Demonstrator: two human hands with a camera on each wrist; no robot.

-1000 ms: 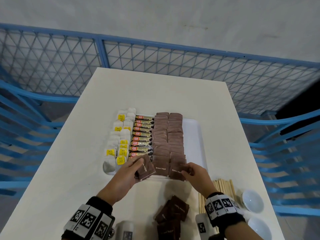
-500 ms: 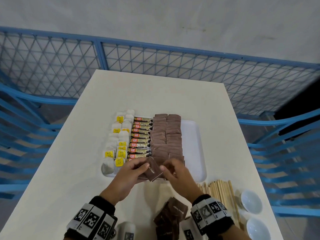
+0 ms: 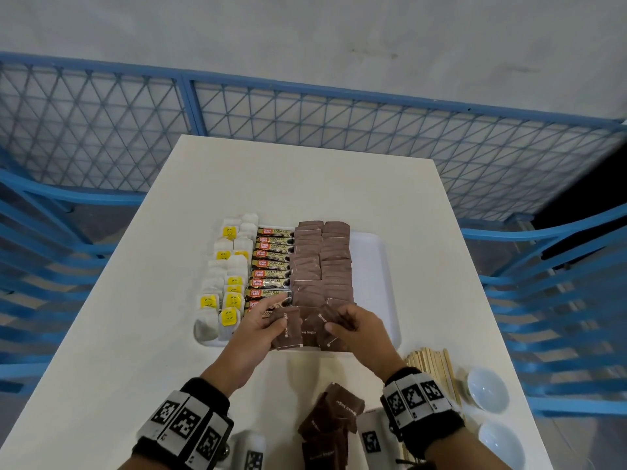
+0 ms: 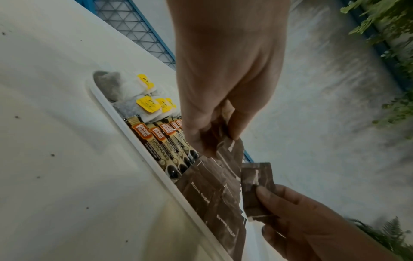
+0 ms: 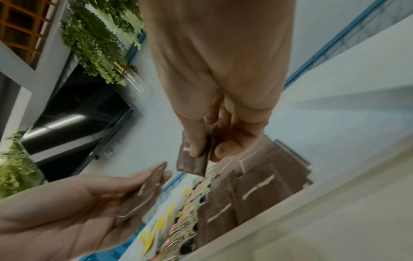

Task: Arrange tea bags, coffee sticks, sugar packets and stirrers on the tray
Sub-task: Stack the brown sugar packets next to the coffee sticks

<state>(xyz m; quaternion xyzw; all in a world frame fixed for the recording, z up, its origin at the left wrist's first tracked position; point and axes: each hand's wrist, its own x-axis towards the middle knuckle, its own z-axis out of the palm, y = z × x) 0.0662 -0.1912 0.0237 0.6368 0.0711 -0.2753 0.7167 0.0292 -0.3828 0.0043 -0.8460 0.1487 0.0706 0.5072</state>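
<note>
While the head view was compared with the half-second before, these entries were logged, left to right.

Tea bags [image 3: 226, 293]: two columns at the left end of the tray [image 3: 375, 266]; unchanged.

Coffee sticks [image 3: 271, 266]: one stacked column just right of them; unchanged.

Left hand [image 3: 261, 322]: thumb and fingers curled round a brown sugar packet [image 3: 288, 329], held at the tray's near edge beside the coffee sticks, now more upright than before.

Sugar packets [image 3: 322, 262]: two columns filling the tray's middle.

Right hand [image 3: 356, 329]: had shifted right, off the left hand, and pinched a second packet [image 4: 257, 189] between thumb and fingers above the near end of the right column.

Stirrers [image 3: 431, 366]: on the table [image 3: 135, 317], right of the tray, untouched.

Spare packets [image 3: 330, 418]: heap near the person.

Judgement: the pair had been split, one packet per column; sugar rows nearly complete, with the stirrers outstanding.
</note>
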